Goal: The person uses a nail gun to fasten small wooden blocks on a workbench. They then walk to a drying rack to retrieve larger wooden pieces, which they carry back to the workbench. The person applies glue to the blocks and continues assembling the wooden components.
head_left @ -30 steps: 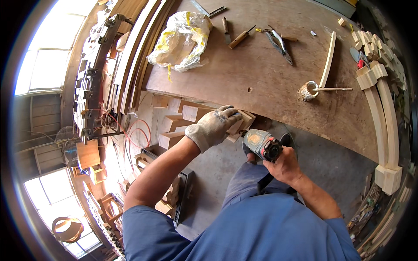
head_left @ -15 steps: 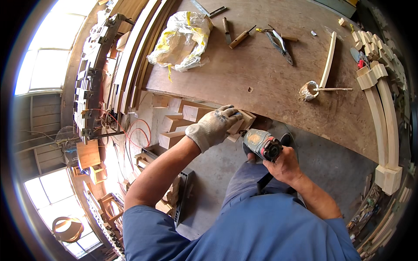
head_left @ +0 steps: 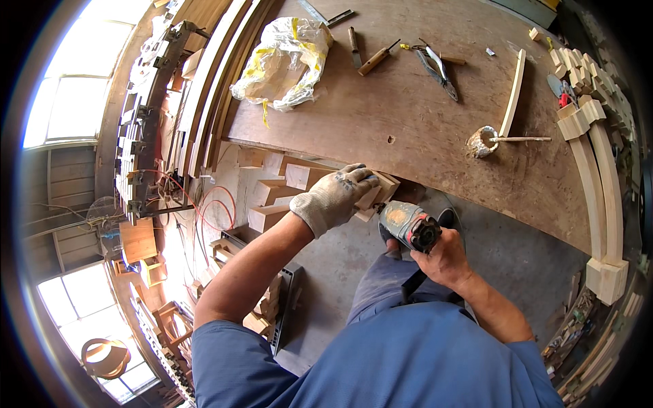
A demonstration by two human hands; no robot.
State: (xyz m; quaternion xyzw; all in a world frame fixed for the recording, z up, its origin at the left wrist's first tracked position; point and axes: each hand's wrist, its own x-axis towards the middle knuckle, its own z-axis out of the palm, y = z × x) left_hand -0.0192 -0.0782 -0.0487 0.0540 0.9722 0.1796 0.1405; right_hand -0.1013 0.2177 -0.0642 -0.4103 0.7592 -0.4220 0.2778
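My left hand, in a pale work glove, lies over the near end of a light wooden block just below the table edge, its fingers bent across the wood. My bare right hand is closed round the handle of a worn grey power drill with red trim and a black rear end. The drill's front end points at the block, close beside my left fingertips. Its tip and the contact with the wood are partly hidden by the tool body.
On the wooden table lie a plastic-wrapped bundle, chisels, pliers, a curved wood strip and a glue-crusted pot with a stick. More blocks sit left of my glove; a curved wooden frame stands at right.
The drill and my right hand have shifted very slightly. My left hand stays in place on the block.
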